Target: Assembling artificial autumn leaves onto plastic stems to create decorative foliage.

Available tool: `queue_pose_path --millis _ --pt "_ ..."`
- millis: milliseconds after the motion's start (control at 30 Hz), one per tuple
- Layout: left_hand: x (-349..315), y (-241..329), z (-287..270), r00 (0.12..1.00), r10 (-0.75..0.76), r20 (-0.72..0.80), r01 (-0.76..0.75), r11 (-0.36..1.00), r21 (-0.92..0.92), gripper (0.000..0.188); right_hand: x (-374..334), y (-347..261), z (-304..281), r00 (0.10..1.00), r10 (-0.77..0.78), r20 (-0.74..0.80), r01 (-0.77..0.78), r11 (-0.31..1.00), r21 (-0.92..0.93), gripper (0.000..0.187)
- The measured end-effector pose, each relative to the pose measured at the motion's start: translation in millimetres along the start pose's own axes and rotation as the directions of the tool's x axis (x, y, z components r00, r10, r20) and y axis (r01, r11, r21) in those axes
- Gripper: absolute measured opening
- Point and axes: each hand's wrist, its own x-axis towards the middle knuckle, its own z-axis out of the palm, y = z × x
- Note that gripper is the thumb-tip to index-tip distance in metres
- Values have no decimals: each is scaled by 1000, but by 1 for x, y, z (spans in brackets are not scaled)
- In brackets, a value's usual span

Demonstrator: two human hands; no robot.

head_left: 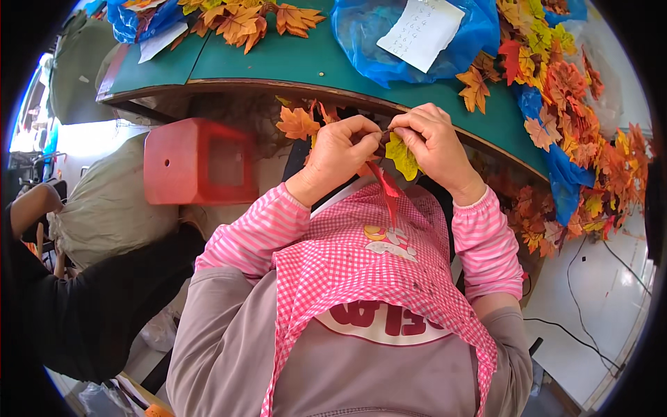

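Note:
In front of my chest, my left hand (pixel 340 154) and my right hand (pixel 436 144) meet with thumbs and fingers pinched together. Between the fingertips runs a short dark stem (pixel 385 135) of an artificial maple leaf garland. A yellow-green leaf (pixel 401 157) hangs beneath my right fingers. From under my left hand a red leaf (pixel 389 189) droops toward the pink checked apron (pixel 333 260). Orange leaves (pixel 299 124) stick out on the far side of my left hand. Where the strand joins is mostly hidden by my fingers.
The green table (pixel 271 59) edge lies just beyond my hands. On it rest a blue plastic bag (pixel 354 42), a handwritten paper (pixel 422 31) and more orange leaves (pixel 240 24). Leaf garlands (pixel 566 104) spill over its right end. A red stool (pixel 167 163) and a person's dark-clothed leg (pixel 111 306) are at left.

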Motion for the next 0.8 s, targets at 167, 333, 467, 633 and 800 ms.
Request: queue_pose_path --millis 167,333,467,633,800 --pt "-1 5 -1 1000 20 -4 -20 995 94 12 1 -1 0 1000 -18 20 18 1000 -2 6" --pt "0 6 -5 1000 16 -4 -15 994 107 12 2 0 -1 1000 3 10 -4 1000 14 6" --pt "0 10 -3 1000 22 -8 -20 990 139 12 2 2 0 1000 -9 24 9 1000 10 5" --pt "-1 7 -2 999 35 -7 -33 985 169 11 0 3 -2 999 -17 30 17 1000 2 5" --pt "0 9 -2 999 35 8 -36 981 191 11 -1 2 -2 999 -16 34 16 1000 -3 6"
